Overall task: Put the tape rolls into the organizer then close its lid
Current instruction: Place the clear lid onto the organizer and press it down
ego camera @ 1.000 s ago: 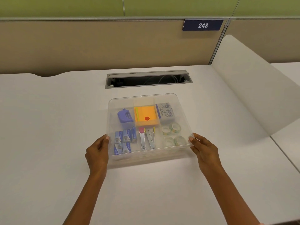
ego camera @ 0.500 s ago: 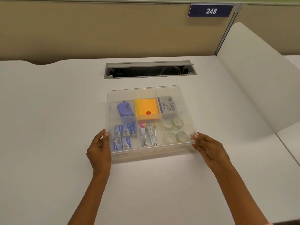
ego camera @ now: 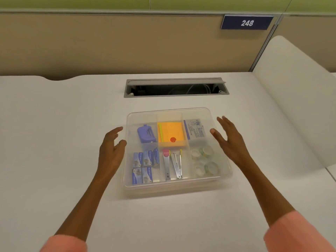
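A clear plastic organizer (ego camera: 177, 186) sits on the white desk with its frosted lid (ego camera: 141, 114) lying flat over it. Through the lid I see several tape rolls (ego camera: 204, 161) in the near right compartment. My left hand (ego camera: 111, 150) hovers beside the organizer's left edge, fingers spread, holding nothing. My right hand (ego camera: 230, 140) hovers over the right edge, fingers spread as well, apart from the lid.
Other compartments hold a purple hole punch (ego camera: 145, 133), orange sticky notes (ego camera: 171, 132), a white packet (ego camera: 195, 129), blue staple boxes (ego camera: 144, 167) and metal staple removers (ego camera: 172, 165). A cable slot (ego camera: 176, 87) opens in the desk behind. A white divider panel (ego camera: 291, 106) rises at right.
Both hands have let go of the organizer's near corners and moved forward along its sides, fingers now spread. The view has moved closer.
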Motion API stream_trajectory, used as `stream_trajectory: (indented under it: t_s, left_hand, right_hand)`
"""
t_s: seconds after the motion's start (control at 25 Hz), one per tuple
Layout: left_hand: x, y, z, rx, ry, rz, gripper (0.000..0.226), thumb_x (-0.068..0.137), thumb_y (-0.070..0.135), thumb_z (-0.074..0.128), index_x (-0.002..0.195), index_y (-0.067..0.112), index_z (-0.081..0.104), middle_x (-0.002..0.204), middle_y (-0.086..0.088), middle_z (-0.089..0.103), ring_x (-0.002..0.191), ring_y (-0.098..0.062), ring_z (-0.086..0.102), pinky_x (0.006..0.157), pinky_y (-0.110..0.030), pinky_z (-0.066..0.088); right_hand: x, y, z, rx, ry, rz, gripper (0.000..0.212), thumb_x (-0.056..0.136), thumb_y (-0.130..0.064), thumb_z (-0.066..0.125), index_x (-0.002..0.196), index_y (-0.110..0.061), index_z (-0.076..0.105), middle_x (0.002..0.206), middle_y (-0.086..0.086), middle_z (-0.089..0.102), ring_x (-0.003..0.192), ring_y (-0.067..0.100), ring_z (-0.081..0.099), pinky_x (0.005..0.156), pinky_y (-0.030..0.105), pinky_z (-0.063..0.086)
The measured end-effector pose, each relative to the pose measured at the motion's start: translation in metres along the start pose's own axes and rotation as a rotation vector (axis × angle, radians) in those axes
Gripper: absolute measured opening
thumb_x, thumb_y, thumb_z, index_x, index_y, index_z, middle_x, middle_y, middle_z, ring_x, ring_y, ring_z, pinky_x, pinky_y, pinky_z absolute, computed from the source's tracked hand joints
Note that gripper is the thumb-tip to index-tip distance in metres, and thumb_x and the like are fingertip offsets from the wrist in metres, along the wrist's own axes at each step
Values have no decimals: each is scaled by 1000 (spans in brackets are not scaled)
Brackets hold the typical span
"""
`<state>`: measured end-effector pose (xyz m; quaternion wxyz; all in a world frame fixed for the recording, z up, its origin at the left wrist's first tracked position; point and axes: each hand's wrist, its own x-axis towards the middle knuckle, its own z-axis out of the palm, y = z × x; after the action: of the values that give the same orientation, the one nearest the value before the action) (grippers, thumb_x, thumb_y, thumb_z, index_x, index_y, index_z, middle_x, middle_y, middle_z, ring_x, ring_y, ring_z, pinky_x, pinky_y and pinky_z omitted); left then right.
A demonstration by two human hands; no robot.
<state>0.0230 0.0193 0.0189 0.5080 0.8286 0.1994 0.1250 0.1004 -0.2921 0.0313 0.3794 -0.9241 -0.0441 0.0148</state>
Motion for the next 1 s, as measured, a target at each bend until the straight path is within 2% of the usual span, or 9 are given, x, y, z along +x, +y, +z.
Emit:
stream_trajectory:
  t_s: [0.12,0.24,0.36,0.56,0.76,0.88,1.0]
  left_hand:
    - [35,6,27,249,-122,205,45,94,12,35,139,15,26,154,-5,18,141,-20,19,110,-31,22]
    - [61,-3,45,393,-204,183,52,95,25,31,142,17,9,156,-3,5,144,-19,7,114,-37,19]
    - [70,-12,52,458,-205,168,57,95,32,31,142,16,4,156,-3,5,144,-17,6,115,-34,16]
    - [73,-14,54,391,-189,164,58,93,35,33,142,16,8,156,-3,9,144,-17,8,115,-32,13]
    - [68,-5,49,280,-139,142,53,94,32,35,141,17,18,154,-3,19,142,-17,17,113,-30,16]
    - [62,2,43,238,-69,153,46,94,27,36,138,14,29,153,-6,23,140,-20,24,112,-32,21]
    - [45,-3,31,226,64,121,39,95,21,37,133,12,37,147,-12,33,134,-25,35,108,-39,32]
  right_hand:
    - [46,-4,21,-204,-117,-150,60,93,-41,40,144,-22,16,159,3,8,146,22,5,118,45,12]
    - [72,-4,33,-318,-190,-135,68,92,-46,37,146,-18,8,159,4,1,146,22,-3,118,45,8]
    - [79,-3,39,-310,-197,-111,72,91,-47,37,146,-15,4,159,4,0,146,20,-3,119,42,8]
    - [79,3,45,-324,-171,-109,74,89,-50,39,146,-14,7,159,5,6,146,22,3,118,40,12]
    - [80,5,46,-356,-194,-125,80,87,-54,39,146,-15,2,159,3,0,146,20,-3,119,40,6]
    - [74,1,40,-161,-148,-100,73,89,-48,42,146,-19,6,159,2,2,146,20,2,118,44,9]
    - [54,-1,24,153,-15,20,58,93,-40,41,144,-21,21,155,6,23,142,24,25,115,44,24]
